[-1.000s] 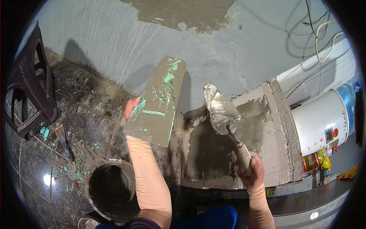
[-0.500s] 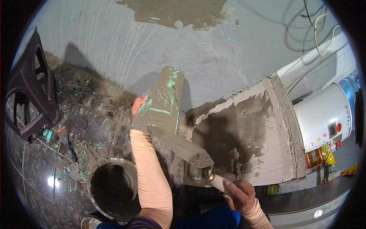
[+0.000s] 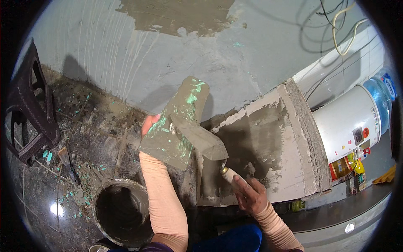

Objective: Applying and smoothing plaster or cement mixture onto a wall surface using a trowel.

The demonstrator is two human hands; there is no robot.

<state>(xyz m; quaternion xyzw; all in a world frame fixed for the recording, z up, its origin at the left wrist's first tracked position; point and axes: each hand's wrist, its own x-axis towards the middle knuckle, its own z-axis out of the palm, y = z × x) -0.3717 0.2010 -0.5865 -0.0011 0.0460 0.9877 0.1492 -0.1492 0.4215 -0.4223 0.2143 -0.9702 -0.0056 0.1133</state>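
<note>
My left hand (image 3: pixel 150 124) grips a plastering float (image 3: pixel 161 145) from behind; only part of the hand shows past its left edge. Grey mortar coats the float's face, with streaks of green showing through. My right hand (image 3: pixel 252 195) is closed round the wooden handle of a trowel (image 3: pixel 201 140). The pointed end of its long blade lies over the middle of the float, where a small lump of mortar sits at the tip. Behind both tools stands the grey wall (image 3: pixel 168 59), with a patch of darker mortar (image 3: pixel 180 17) higher up.
A bucket (image 3: pixel 145 197) with a dark inside stands left of my left forearm. A scraper (image 3: pixel 67 164) lies on the floor among green flakes, near a dark plastic chair (image 3: pixel 31 105). On the right, a partly plastered ledge (image 3: pixel 300 164) adjoins a white bucket (image 3: pixel 348 124) and bottles.
The trowel blade has moved up from the float's lower edge onto its middle. The float has tilted clockwise, and the whole view has shifted slightly.
</note>
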